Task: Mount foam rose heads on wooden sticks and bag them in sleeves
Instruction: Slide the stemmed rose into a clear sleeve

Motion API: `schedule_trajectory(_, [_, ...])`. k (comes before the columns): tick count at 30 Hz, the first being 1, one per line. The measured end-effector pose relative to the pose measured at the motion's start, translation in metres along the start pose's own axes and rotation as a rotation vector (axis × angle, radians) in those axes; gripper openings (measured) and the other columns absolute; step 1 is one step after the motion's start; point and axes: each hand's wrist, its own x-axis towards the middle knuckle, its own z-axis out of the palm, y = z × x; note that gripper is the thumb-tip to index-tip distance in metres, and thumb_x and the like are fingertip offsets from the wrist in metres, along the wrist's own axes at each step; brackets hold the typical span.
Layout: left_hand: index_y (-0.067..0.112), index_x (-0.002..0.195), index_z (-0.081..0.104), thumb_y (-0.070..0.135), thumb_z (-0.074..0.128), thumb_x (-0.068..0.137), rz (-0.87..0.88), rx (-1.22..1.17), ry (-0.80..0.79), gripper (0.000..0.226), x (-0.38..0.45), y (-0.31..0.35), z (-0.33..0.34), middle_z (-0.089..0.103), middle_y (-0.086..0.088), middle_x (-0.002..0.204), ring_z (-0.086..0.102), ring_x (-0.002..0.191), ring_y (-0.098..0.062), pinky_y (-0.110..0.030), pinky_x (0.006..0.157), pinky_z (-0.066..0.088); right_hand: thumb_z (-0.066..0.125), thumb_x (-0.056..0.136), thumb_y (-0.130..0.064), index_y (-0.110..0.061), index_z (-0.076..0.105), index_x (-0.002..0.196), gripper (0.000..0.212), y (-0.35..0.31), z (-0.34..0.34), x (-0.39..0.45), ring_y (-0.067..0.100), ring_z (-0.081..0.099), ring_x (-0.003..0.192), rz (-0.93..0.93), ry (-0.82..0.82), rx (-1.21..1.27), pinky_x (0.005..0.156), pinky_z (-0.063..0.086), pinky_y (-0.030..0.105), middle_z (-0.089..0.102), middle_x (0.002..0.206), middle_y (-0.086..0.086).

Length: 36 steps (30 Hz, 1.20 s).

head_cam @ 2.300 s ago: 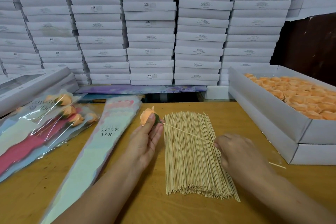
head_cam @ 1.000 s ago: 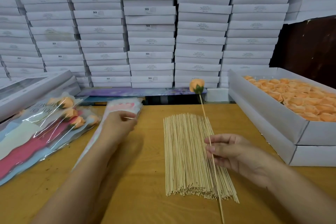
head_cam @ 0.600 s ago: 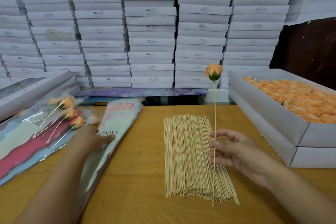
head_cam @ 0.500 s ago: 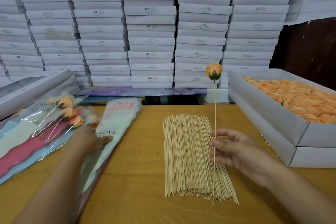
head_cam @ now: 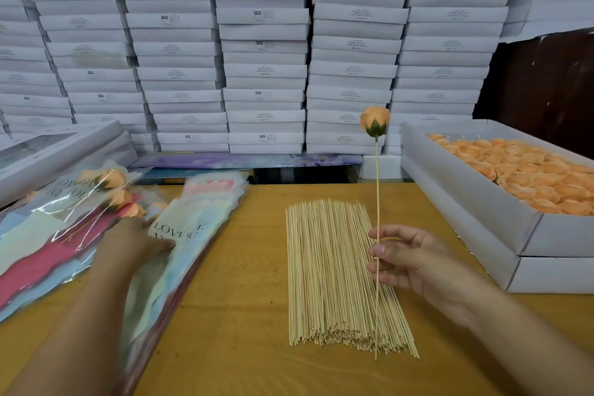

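Right hand (head_cam: 414, 264) over the table's (head_cam: 244, 299) right half, fingers curled round a wooden stick (head_cam: 377, 190), pinching it low along its length and holding it upright. Peach foam rose head (head_cam: 374, 120) with green base mounted on the stick's top end, raised well above the table. Stick's lower end hanging just in front of the near end of the bundle of bare sticks (head_cam: 337, 273), laid flat at mid-table, lengthwise from far to near. Left hand (head_cam: 135, 238) palm down on the stack of empty sleeves (head_cam: 193, 228) toward the left edge, thumb pressed on the "LOVE YOU" print; other fingers blurred, grip impossible to tell. Finished bagged roses (head_cam: 64, 228) piled at the left edge, just beside that stack. Open white box of rose heads (head_cam: 520, 170) along the right edge. White cartons (head_cam: 263, 51) stacked behind the far edge.
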Motion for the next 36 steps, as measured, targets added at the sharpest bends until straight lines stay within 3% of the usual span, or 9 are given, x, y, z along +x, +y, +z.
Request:
schedule_trajectory(4, [0.001,0.139,0.054,0.008,0.085,0.076,-0.016,-0.236,0.003,0.071,-0.004,0.007,-0.008,0.062,-0.027,0.126,0.063,0.105,-0.042,-0.051,0.091,0.052,0.070,0.082,0.001,-0.005,0.069,0.108,0.027,-0.001,0.000,-0.001,0.023,0.073,0.074,-0.003,0.001,-0.002,0.059,0.059,0.026,0.075,0.086,0.012])
schedule_trajectory(7, [0.009,0.131,0.062,0.010,0.083,0.079,0.008,-0.429,-0.085,0.055,-0.017,0.027,-0.020,0.068,-0.016,0.097,0.069,0.073,-0.036,-0.037,0.059,0.056,0.070,0.083,0.001,-0.006,0.069,0.109,0.027,-0.002,0.000,-0.001,0.024,0.073,0.075,0.004,-0.004,-0.007,0.059,0.059,0.026,0.074,0.087,0.012])
schedule_trajectory(10, [0.020,0.135,0.058,0.012,0.082,0.077,0.016,-0.605,-0.283,0.063,-0.035,0.054,-0.030,0.070,-0.014,0.098,0.073,0.056,-0.027,-0.031,0.042,0.055,0.072,0.081,-0.001,-0.007,0.070,0.109,0.028,-0.003,0.000,-0.002,0.023,0.073,0.076,0.008,-0.018,-0.022,0.060,0.059,0.027,0.074,0.088,0.012])
schedule_trajectory(12, [0.025,0.137,0.051,0.006,0.083,0.070,0.013,-0.783,-0.395,0.077,-0.052,0.073,-0.029,0.072,-0.017,0.103,0.074,0.059,-0.027,-0.034,0.045,0.057,0.075,0.075,-0.005,-0.007,0.070,0.108,0.034,-0.004,0.000,-0.003,0.023,0.072,0.075,0.013,-0.029,-0.020,0.060,0.059,0.027,0.074,0.090,0.013])
schedule_trajectory(16, [0.005,0.111,0.067,0.007,0.078,0.061,0.049,-0.989,-0.572,0.052,-0.090,0.102,-0.004,0.076,-0.022,0.095,0.074,0.066,-0.028,-0.037,0.053,0.060,0.075,0.073,-0.008,-0.006,0.069,0.110,0.038,-0.004,0.002,-0.006,0.021,0.072,0.073,0.027,-0.076,0.010,0.060,0.058,0.028,0.075,0.106,0.013])
schedule_trajectory(21, [0.000,0.115,0.065,0.005,0.078,0.076,-0.028,-0.974,-0.815,0.042,-0.135,0.116,0.035,0.075,-0.022,0.100,0.074,0.076,-0.032,-0.038,0.058,0.059,0.072,0.076,-0.004,-0.005,0.070,0.107,0.031,-0.006,0.008,-0.010,0.019,0.071,0.071,0.022,-0.139,0.077,0.059,0.058,0.027,0.074,0.114,0.010])
schedule_trajectory(26, [0.014,0.113,0.063,0.013,0.080,0.082,-0.006,-0.937,-0.744,0.035,-0.169,0.123,0.059,0.078,-0.014,0.089,0.074,0.070,-0.028,-0.036,0.060,0.058,0.072,0.072,-0.005,-0.006,0.072,0.099,0.027,-0.007,0.012,-0.012,0.023,0.070,0.067,-0.011,-0.116,0.143,0.056,0.058,0.027,0.069,0.079,0.015])
schedule_trajectory(31, [0.014,0.111,0.069,0.018,0.074,0.089,0.188,-0.788,-0.798,0.022,-0.170,0.129,0.047,0.078,-0.010,0.096,0.074,0.079,-0.026,-0.036,0.067,0.057,0.070,0.078,-0.002,0.000,0.070,0.104,0.027,-0.005,0.010,-0.010,0.020,0.069,0.063,-0.007,-0.038,0.070,0.055,0.057,0.025,0.069,0.075,0.018])
schedule_trajectory(36, [0.011,0.112,0.072,0.017,0.072,0.091,0.413,-0.456,-1.028,0.022,-0.160,0.121,0.027,0.077,-0.008,0.106,0.074,0.095,-0.025,-0.033,0.071,0.059,0.066,0.084,0.003,-0.001,0.072,0.103,0.020,-0.011,-0.002,-0.004,0.017,0.068,0.060,-0.021,0.048,0.044,0.055,0.057,0.024,0.071,0.078,0.016])
